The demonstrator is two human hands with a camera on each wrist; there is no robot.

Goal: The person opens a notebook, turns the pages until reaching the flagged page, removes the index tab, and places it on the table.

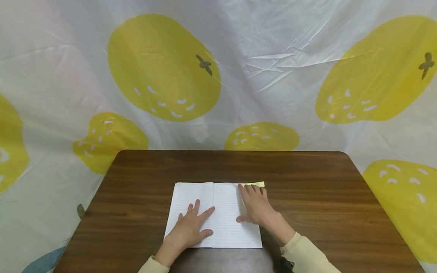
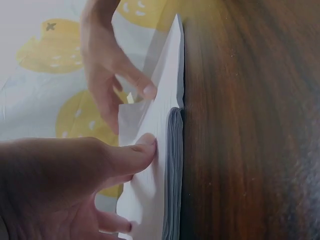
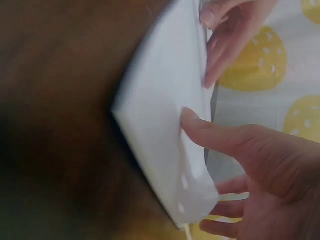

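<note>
The head view takes in the whole scene: an open notebook (image 1: 213,214) with lined pages lies flat near the front edge of the brown worktop (image 1: 307,189), roughly at its middle, and a plastic sheet (image 1: 273,68) printed with yellow fruit hangs behind and around it. A thin yellow strip (image 1: 256,184) peeks out at the notebook's far right corner; what it is cannot be told.

Only the left wrist view shows the stacked page edges (image 2: 173,170), grey and thick against the wood. The right wrist view is blurred, but it shows the right-hand page bulging slightly upward beneath the fingers.

The left hand (image 1: 191,229) lies on the left page with its fingers straight and spread, palm down, pressing the paper and gripping nothing. In the left wrist view its thumb tip (image 2: 145,145) touches the sheet.

The right hand (image 1: 256,206) rests on the right page near the far corner, fingers stretched out and close together, flat on the paper. In the right wrist view its thumb (image 3: 200,127) presses the page; nothing is pinched there.
</note>
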